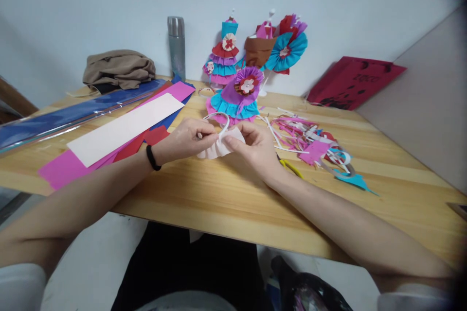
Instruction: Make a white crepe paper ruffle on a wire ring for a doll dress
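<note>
Left hand (pixel 193 139): fingers closed on pale paper (pixel 214 151)
Right hand (pixel 258 148): pinches its other side
Pale paper: over the table (pixel 171 194), partly wavy, loose
Front dress (pixel 233 106): ruffles and flower on

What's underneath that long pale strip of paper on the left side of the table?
Beneath the pale strip, pink paper sticks out at both ends, with red paper and dark blue paper showing along the near side. Anything wholly under it is covered.
</note>
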A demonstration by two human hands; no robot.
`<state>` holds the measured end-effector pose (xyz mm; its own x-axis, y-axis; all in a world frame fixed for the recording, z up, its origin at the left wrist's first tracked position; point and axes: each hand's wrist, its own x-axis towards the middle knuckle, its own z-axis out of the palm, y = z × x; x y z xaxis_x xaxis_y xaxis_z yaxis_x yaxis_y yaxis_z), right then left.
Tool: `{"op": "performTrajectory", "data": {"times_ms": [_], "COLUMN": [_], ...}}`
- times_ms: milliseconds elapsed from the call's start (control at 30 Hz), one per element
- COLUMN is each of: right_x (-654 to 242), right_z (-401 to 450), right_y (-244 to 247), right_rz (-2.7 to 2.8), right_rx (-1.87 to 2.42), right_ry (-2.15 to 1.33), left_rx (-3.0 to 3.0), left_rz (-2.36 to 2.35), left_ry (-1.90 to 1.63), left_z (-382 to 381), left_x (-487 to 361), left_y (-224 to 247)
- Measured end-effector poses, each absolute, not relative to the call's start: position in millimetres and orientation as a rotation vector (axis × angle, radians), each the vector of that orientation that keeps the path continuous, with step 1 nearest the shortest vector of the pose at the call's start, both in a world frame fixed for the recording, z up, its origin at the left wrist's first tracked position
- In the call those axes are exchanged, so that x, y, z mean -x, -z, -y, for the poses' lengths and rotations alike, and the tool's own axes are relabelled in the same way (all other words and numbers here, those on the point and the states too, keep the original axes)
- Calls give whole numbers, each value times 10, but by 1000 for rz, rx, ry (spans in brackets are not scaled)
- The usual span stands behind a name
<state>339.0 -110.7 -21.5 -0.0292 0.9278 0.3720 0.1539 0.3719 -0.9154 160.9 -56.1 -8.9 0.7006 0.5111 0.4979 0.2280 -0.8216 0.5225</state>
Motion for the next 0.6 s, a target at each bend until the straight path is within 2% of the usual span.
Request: {"op": "performTrajectory", "data": {"times_ms": [267, 600], "right_x": [-3391, -3405], "right_z": [1151, 1132], "right_y": [222, 209], "right_rz": [1600, 1588], "right_rx": [1051, 1025], "right_ry": [-702, -744], "left_rx": [-2641, -2695], "left_rz": [-534, -527], "left_ry": [-959, -1022], "left_z": [559, 551], "left_x": [-1618, -1632], "left_y": [96, 122]}}
